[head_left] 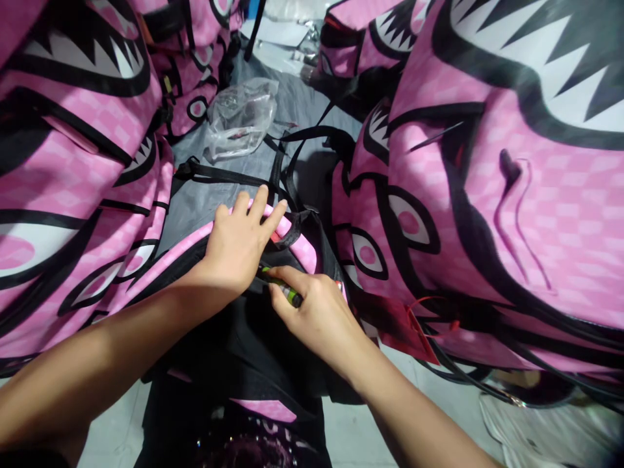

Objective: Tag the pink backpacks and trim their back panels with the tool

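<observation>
A black bag with pink checked trim [303,250] lies in front of me. My left hand [240,237] rests on its top edge, fingers spread, pressing on the pink trim. Close to it on the right, my right hand [312,302] grips a small green and black tool [287,291] between thumb and fingers. The tool's far end points at the dark fabric beside my left wrist; its tip is hard to make out. Black straps [229,174] stretch out beyond the bag.
Pink backpacks with shark-mouth prints stand piled on the left [88,149] and on the right [560,214]. A crumpled clear plastic bag [241,117] lies on the grey surface [302,107]. A red tag [414,331] hangs at the right pile.
</observation>
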Demonstrator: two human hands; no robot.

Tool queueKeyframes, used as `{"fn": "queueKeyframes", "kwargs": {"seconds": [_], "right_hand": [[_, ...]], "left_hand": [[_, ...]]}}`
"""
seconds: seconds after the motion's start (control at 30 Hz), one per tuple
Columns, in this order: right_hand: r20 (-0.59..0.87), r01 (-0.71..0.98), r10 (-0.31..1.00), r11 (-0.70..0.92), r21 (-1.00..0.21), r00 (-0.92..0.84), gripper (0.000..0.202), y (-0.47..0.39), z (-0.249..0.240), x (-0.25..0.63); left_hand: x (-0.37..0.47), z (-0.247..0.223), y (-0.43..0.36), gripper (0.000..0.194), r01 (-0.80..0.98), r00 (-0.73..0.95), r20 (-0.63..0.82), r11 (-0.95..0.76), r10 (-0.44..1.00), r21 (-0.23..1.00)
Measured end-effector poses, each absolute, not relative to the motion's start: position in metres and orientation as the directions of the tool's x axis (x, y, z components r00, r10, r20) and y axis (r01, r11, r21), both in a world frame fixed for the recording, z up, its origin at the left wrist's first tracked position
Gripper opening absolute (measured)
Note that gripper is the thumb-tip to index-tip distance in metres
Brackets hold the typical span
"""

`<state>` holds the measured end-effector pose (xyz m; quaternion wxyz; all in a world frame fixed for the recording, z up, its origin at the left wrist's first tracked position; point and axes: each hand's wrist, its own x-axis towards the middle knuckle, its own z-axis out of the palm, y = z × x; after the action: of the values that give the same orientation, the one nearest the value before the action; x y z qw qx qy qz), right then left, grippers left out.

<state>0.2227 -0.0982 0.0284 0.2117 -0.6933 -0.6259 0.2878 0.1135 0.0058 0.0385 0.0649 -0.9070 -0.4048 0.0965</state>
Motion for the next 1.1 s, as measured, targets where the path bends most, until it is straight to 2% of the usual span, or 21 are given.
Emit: {"fn": "queueKeyframes", "kwargs": {"seconds": [0.27,0.47,0.7,0.9,1.1], "right_hand": [[-0.061,0.629,0.974,-0.190,-0.754,0.220,0.027,-0.106,0.019,0.204],[-0.073,0.559,0.947,-0.245,-0.792,0.312,0.026,-0.114,0.013,0.203],[-0.094,0.381,0.914,-0.256,-0.888,0.394,0.025,-0.118,0.004,0.200],[-0.040,0.461,0.925,-0.225,-0.858,0.377,0.025,-0.118,0.008,0.198],[-0.052,0.545,0.933,-0.253,-0.799,0.356,0.025,-0.116,0.011,0.201]], "left_hand": [[0.112,0.039,0.006,0.067,0.735,0.649,-0.149,-0.665,0.747,-0.130],[0.110,0.043,0.006,0.069,0.744,0.646,-0.149,-0.661,0.749,-0.100],[0.110,0.044,0.005,0.071,0.746,0.650,-0.161,-0.664,0.743,-0.055],[0.112,0.046,0.004,0.069,0.762,0.636,-0.183,-0.647,0.749,-0.001],[0.111,0.043,0.005,0.074,0.746,0.646,-0.178,-0.663,0.742,-0.056]]}}
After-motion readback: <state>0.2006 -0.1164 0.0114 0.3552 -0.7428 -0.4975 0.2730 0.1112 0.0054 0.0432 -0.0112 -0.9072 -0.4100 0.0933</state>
